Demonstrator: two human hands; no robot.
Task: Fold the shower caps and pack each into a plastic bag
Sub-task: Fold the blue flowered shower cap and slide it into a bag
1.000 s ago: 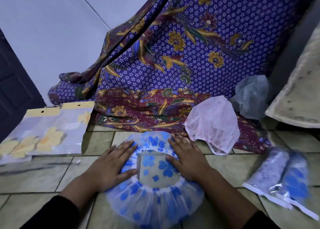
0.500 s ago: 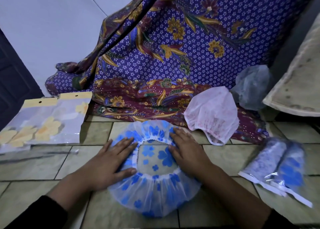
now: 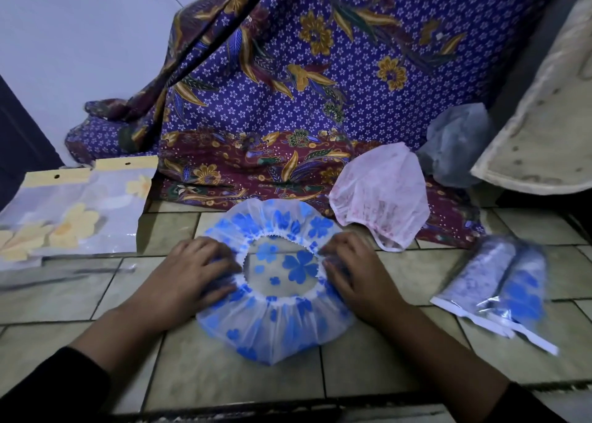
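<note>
Glazed beige floor tiles (image 3: 400, 272) carry one round, filmy blue-flowered shower cap (image 3: 275, 326), ruffled around its elastic opening. The left hand (image 3: 189, 275) and right hand (image 3: 355, 272) pinch opposite sides with curled fingers. One pink cap (image 3: 381, 205), one grey cap (image 3: 455, 147) and two glossy packed bags (image 3: 499, 281) lie to the right.

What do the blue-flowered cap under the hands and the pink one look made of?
Blue-flowered shower cap: likely thin translucent plastic film, slightly glossy; tiles show through, rim gathered on white elastic. Pink shower cap: seemingly similar film, duller, crinkled, white-edged opening.
</note>
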